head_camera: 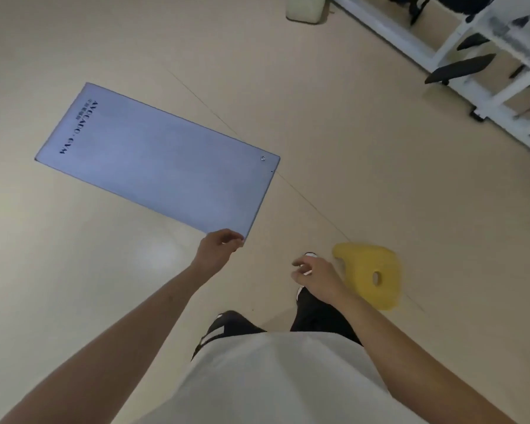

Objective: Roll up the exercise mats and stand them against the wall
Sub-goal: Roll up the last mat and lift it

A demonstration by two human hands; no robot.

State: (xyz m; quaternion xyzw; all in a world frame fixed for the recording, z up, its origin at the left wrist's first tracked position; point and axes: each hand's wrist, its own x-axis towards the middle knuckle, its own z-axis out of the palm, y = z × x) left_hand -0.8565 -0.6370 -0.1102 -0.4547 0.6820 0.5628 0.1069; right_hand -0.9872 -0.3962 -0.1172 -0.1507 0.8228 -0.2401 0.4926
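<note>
A: Where is the mat (156, 160) found, and how is it being held?

B: It is spread flat on the floor (334, 133), stretching away beyond the left hand (216, 250). Its near corner is pinched by the fingers (231, 240) of that hand, curled over the edge; the corner appears to be gripped, though how firmly cannot be told.

A: Why would that corner be taken?

B: A roll is probably meant to be started from the near short edge, so the end closest to the fingers is seized first. Nothing has been rolled yet; the sheet is seen fully unrolled.

A: And the right hand (315, 278)?

B: It is held loose and half-curled, with nothing grasped, well to the right of the mat's corner. It is likely being brought over to take the other near corner.

A: What can be said of the material?

B: A thin, matte, blue-grey rectangle is shown, with dark lettering printed at the far end and a small ring-shaped eyelet near the corner beyond the fingers. Flexible foam is suggested. Just past the right hand, a thick yellow foam block (374, 275) with a round hole is lying on the smooth beige floor.
</note>
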